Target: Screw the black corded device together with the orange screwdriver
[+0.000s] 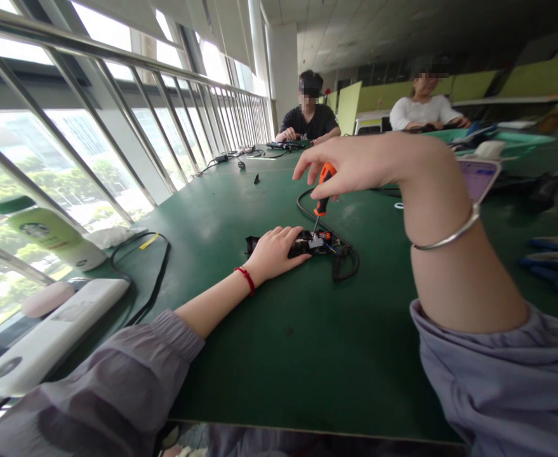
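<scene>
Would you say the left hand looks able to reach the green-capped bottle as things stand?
Probably, if the left hand lets go of the black device; the black cable before the bottle looks low enough to pass over.

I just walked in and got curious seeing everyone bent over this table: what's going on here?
Someone is working on a black device with bare hands at a green table. The left hand lies over the device, against the tabletop. The right hand has its fingers around an orange-and-black screwdriver, which points down at the device's end, where small wires show. A black cable loops beside it. Farther off sit two other people, one in black, one in white.
</scene>
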Action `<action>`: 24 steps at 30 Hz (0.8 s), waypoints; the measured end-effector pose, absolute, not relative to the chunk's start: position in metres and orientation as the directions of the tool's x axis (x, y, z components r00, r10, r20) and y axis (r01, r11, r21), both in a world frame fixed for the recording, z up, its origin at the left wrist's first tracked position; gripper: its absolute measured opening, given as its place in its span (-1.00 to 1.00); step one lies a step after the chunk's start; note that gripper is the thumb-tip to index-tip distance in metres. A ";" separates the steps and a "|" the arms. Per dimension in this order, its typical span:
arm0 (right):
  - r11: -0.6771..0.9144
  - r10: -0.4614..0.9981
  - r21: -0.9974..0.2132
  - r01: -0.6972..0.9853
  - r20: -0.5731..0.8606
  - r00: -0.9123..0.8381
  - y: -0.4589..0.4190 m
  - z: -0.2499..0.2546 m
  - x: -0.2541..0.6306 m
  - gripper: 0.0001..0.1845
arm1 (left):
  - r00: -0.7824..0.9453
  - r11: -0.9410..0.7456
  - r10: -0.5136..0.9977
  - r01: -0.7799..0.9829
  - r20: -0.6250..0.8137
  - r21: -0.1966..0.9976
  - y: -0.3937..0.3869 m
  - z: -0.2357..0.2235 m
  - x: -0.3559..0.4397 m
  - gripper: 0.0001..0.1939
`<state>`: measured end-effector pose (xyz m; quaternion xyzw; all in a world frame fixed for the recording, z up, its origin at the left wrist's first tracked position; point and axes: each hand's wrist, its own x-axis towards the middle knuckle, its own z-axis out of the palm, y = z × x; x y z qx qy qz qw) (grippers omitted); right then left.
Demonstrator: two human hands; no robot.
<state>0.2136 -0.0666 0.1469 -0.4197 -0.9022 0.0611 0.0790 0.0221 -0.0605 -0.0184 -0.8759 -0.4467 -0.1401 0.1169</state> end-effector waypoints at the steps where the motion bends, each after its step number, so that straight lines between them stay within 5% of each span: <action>1: 0.625 0.779 -0.179 0.759 0.095 -0.619 -0.067 0.147 0.213 -0.48 | 0.561 -0.572 0.750 0.816 0.350 -0.082 -0.061 -0.018 0.022 -0.43; 24: 0.719 0.667 -0.244 0.651 -0.021 -0.745 -0.076 0.150 0.213 -0.54 | 0.646 -0.631 0.721 0.762 0.251 -0.147 -0.059 -0.010 0.011 -0.48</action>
